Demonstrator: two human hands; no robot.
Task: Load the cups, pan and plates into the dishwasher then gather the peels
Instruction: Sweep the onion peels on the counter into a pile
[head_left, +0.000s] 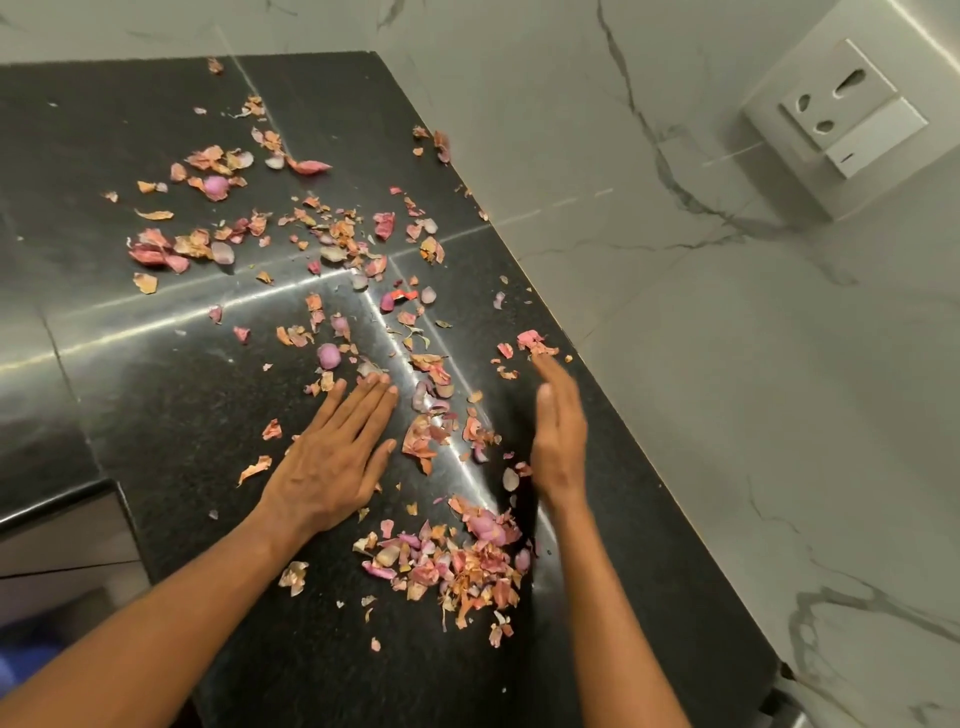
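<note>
1. Both forearms reach over a black speckled worktop (156, 395).
2. Left hand (332, 457) lies flat, fingers straight, holding nothing.
3. Right hand (558, 431) stands on edge, fingers straight, empty.
4. Onion peels (457, 564) are heaped between the wrists; others lie scattered farther off.
5. White marble-veined wall (701, 338) carries an unlabelled socket (836, 124).

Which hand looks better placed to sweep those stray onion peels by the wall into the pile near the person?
The right hand. It stands on edge, fingertips at the stray peels near the wall, in line with the pile. The left hand lies flat, farther from them.
</note>
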